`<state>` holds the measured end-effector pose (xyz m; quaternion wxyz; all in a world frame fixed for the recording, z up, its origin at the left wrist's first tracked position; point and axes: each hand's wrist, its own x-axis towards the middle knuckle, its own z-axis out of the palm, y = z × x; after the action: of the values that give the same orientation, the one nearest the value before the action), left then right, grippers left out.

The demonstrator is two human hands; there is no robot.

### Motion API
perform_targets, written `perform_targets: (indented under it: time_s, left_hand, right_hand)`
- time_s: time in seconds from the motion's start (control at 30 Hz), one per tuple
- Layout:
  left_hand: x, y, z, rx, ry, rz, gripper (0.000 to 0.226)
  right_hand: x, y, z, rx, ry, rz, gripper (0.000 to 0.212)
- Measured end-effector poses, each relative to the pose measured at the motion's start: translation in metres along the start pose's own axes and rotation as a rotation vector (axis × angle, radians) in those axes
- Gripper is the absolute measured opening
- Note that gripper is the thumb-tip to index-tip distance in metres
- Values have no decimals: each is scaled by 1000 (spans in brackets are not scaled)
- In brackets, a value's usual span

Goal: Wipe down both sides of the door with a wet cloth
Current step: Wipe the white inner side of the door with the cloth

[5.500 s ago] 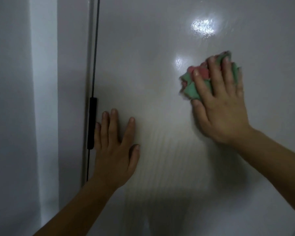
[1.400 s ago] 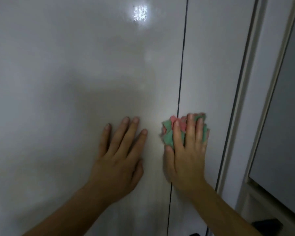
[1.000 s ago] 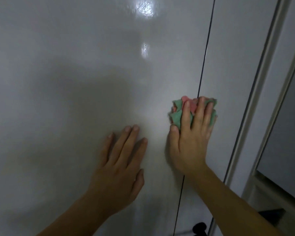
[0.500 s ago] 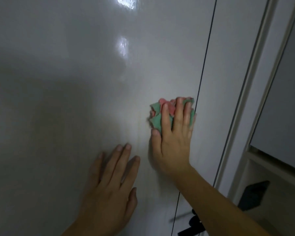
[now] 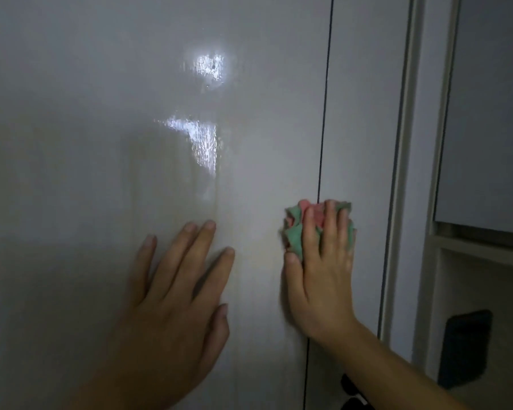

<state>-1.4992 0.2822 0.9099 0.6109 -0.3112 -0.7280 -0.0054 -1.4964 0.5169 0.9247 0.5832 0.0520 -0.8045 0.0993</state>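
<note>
A glossy white door [image 5: 101, 143] fills most of the view, with wet streaks catching light near its upper middle. My right hand [image 5: 323, 276] presses a crumpled green and pink cloth [image 5: 296, 229] flat against the door, right over the thin dark vertical seam [image 5: 323, 113] near the door's right edge. My left hand [image 5: 172, 315] lies flat on the door to the left of it, fingers spread, holding nothing.
To the right of the seam runs a narrow white panel, then the door frame [image 5: 397, 173]. Further right is a cabinet front [image 5: 486, 113] with a recess below holding a dark object [image 5: 462, 347]. A dark door handle [image 5: 350, 392] shows near the bottom edge.
My right hand has slid the cloth rightward and slightly down, back onto the seam. My left hand has shifted a little to the right on the door.
</note>
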Motion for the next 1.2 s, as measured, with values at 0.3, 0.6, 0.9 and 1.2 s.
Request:
perform_targets:
  time_s: [0.3,0.6,0.9,1.2]
  left_hand:
    - [-37,-4,-4,141,18,-56,60]
    - [-50,-12,-18,242,-95,-152,67]
    - [-14,-44,-37,255,-126,-278,76]
    - [-18,-51,-33,270,-134,-255,74]
  right_hand:
    - [20,50,-11,1,56,143,67]
    - [-30,25,10,-88,-12,-171,64]
    - [157,-77,-22,-37,70,-124,61]
    - [146,-76,-22,-181,30,-416,60]
